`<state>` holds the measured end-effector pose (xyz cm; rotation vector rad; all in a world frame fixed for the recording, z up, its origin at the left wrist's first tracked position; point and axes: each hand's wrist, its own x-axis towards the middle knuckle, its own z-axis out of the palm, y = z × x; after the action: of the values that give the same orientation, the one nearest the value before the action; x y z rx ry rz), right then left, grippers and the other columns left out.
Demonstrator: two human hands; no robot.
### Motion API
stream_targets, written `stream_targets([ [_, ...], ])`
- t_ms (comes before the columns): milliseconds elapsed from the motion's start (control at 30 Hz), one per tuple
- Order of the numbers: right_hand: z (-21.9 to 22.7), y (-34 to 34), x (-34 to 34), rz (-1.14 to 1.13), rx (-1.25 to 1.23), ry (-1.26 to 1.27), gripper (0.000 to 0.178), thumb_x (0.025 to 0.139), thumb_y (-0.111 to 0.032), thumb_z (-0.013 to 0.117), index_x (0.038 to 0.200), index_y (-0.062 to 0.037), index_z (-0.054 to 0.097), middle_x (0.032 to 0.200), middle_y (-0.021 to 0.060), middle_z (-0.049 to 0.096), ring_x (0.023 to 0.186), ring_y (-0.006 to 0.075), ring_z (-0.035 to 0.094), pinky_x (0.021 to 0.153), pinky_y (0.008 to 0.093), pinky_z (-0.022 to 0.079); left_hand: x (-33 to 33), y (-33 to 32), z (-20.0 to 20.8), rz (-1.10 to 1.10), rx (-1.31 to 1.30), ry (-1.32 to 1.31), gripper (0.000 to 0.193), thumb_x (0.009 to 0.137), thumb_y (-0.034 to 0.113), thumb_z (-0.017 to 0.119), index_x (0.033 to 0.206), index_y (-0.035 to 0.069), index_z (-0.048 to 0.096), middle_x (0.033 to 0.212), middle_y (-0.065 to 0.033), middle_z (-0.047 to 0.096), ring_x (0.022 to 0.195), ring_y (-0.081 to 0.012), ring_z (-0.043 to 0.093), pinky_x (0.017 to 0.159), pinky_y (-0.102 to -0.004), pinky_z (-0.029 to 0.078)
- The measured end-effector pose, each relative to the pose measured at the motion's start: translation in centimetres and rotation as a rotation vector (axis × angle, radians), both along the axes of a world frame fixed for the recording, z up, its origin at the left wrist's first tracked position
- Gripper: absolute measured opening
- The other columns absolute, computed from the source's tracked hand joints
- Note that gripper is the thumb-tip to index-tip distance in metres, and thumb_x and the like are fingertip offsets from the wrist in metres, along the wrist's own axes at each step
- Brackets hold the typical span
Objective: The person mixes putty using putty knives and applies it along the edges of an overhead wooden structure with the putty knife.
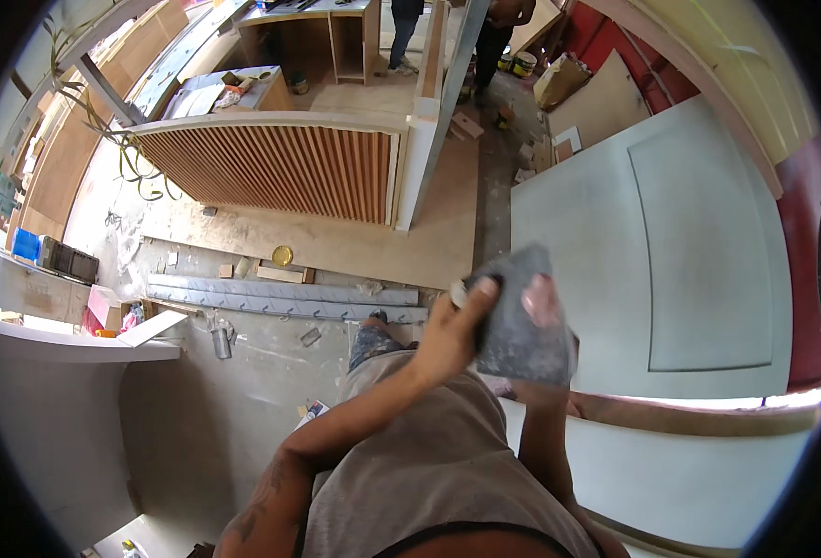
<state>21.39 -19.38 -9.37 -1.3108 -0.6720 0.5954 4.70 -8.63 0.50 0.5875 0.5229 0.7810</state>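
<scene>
A flat grey plate [513, 339] with a pink lump of putty [541, 299] on its face is held up in front of my body. My left hand [455, 327] is closed at the plate's left edge, its thumb bent over a dark part there. A small whitish piece [460, 293] shows beside that thumb; what it belongs to, I cannot make out. My right forearm rises behind the plate to the wrist [542, 398], and the plate hides the fingers of my right hand. Motion blurs the plate somewhat.
A large pale panel [578, 251] with a grooved outline stands on the right. Ahead is a slatted wooden counter front [280, 172]. Long metal strips [280, 296] and a yellow lid [283, 255] lie on the floor. A curved white counter [66, 346] borders the left. Two people stand far off.
</scene>
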Motion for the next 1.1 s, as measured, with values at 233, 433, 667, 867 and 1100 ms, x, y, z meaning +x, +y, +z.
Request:
stream_targets([
  [233, -1.9, 1.2, 3.0, -0.257, 0.449, 0.219, 0.046, 0.097, -0.038, 0.060, 0.121, 0.0006, 0.056, 0.093, 0.0114, 0.062, 0.074, 0.0213, 0.058, 0.077, 0.0311, 0.052, -0.4, -1.0, 1.3, 0.011, 0.158, -0.015, 0.033, 0.101, 0.031, 0.054, 0.093, 0.002, 0.064, 0.080, 0.0018, 0.060, 0.074, -0.0047, 0.052, 0.064, -0.0236, 0.044],
  [433, 2.5, 0.8, 0.7, -0.021, -0.184, -0.731, 0.038, 0.090, -0.004, 0.060, 0.127, 0.0025, 0.054, 0.113, 0.0159, 0.060, 0.100, 0.0231, 0.059, 0.091, 0.0342, 0.047, -1.0, -0.2, 0.7, 0.168, 0.214, 0.077, 0.037, 0.103, 0.033, 0.051, 0.099, -0.001, 0.064, 0.081, 0.0020, 0.061, 0.072, -0.0052, 0.053, 0.062, -0.0240, 0.043],
  [667, 5.6, 0.0, -3.2, -0.046, -0.077, -0.374, 0.031, 0.092, -0.002, 0.055, 0.122, 0.0038, 0.053, 0.111, 0.0204, 0.057, 0.095, 0.0259, 0.058, 0.084, 0.0350, 0.051, -1.5, 1.9, -0.3, 0.419, 0.333, 0.104, 0.031, 0.102, 0.027, 0.050, 0.111, -0.001, 0.060, 0.080, -0.0031, 0.064, 0.068, -0.0116, 0.054, 0.063, -0.0294, 0.046],
  [867, 12.5, 5.0, -3.6, -0.148, 0.076, 0.155, 0.045, 0.088, -0.024, 0.065, 0.124, 0.0025, 0.055, 0.109, 0.0119, 0.062, 0.096, 0.0227, 0.063, 0.079, 0.0347, 0.053, -3.1, 2.1, -1.3, -0.033, 1.210, 0.533, 0.030, 0.097, 0.021, 0.057, 0.122, 0.005, 0.060, 0.084, -0.0192, 0.065, 0.069, -0.0391, 0.063, 0.066, -0.0368, 0.052],
  [1100, 10.4, 1.0, 1.8, -0.094, 0.341, -0.581, 0.030, 0.096, -0.018, 0.057, 0.118, 0.0029, 0.053, 0.113, 0.0175, 0.056, 0.089, 0.0238, 0.058, 0.065, 0.0332, 0.048, -1.6, 1.9, 0.4, -0.050, -0.332, -0.001, 0.051, 0.097, 0.043, 0.056, 0.121, -0.002, 0.057, 0.108, -0.0112, 0.062, 0.102, -0.0169, 0.060, 0.090, -0.0294, 0.047],
])
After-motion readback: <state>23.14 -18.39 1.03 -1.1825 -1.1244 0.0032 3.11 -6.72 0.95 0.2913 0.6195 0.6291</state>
